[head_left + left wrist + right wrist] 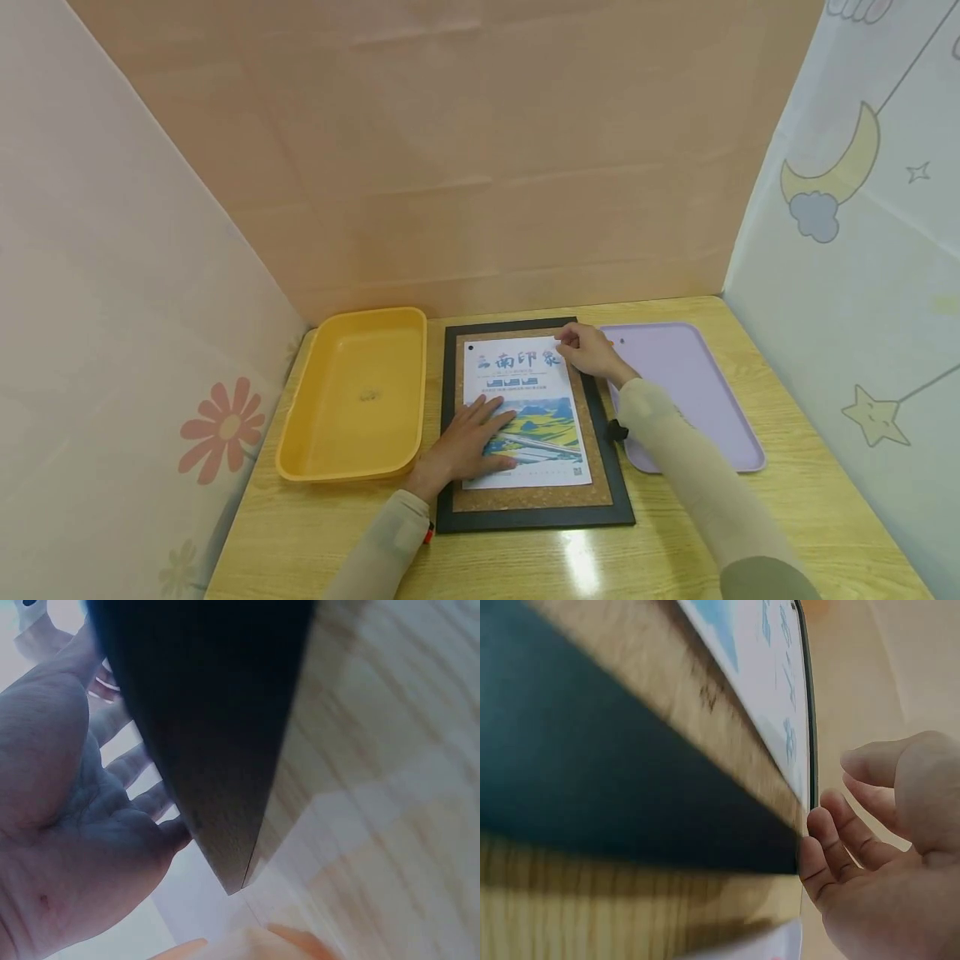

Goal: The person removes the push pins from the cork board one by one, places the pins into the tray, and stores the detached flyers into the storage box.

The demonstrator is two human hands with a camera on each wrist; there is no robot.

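Note:
A printed sheet [525, 467] with blue lettering and a green-yellow landscape lies on a cork board [540, 497] with a black frame [536, 520]. Fingers spread, my left hand [468, 442] rests on the lower left of the sheet. A small black round pin [471, 347] sits at the sheet's top left corner. My right hand [591, 352] is at the top right corner, its thumb and index fingertips close together. In the right wrist view, the other fingers of the right hand [885, 847] bend beside the frame's edge. I cannot tell whether something small is between the fingertips.
A yellow tray [351, 467] stands left of the board, a lilac tray [701, 392] to the right, partly under the right forearm. A small dark object [622, 341] lies in the lilac tray's far left corner. Patterned side walls and a plain back wall enclose the wooden table [810, 500].

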